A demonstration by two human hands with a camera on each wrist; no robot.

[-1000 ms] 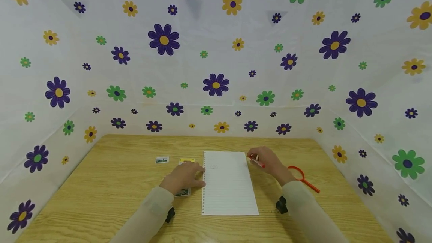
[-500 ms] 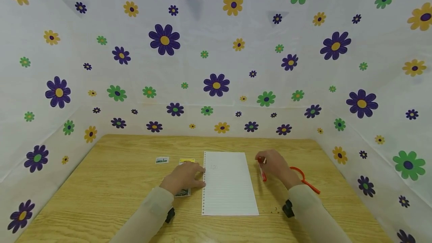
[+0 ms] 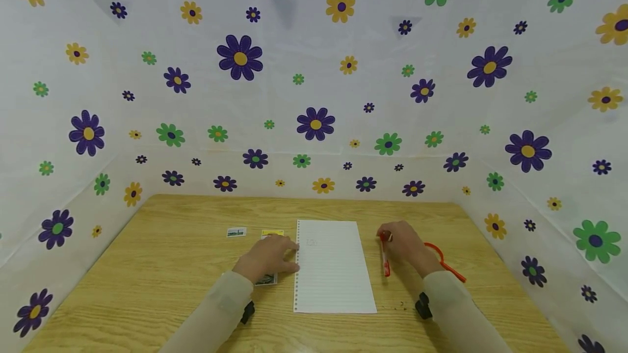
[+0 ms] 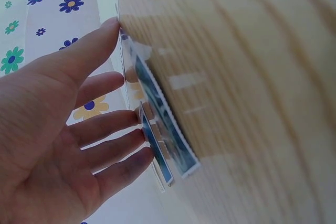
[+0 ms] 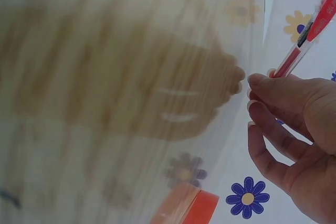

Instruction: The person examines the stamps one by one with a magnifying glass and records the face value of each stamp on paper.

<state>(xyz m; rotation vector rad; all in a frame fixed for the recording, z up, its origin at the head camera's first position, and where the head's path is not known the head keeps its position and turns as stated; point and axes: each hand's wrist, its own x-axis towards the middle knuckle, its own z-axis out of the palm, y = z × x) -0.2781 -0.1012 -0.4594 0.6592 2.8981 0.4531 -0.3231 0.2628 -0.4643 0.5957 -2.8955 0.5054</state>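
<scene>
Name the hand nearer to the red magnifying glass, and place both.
Right. The right hand, pinching the red pen, is just left of the magnifying glass. The left hand is farther off, at the left edge of the paper.

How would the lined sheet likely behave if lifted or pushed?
The lined sheet looks thin, so it would probably sag and feel light. Lying flat, it may slide if pushed, though the left hand at its punched edge might steady it.

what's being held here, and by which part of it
The right hand pinches the red pen near its far end in the head view; the left hand grips nothing, touching the edge of the paper.
</scene>
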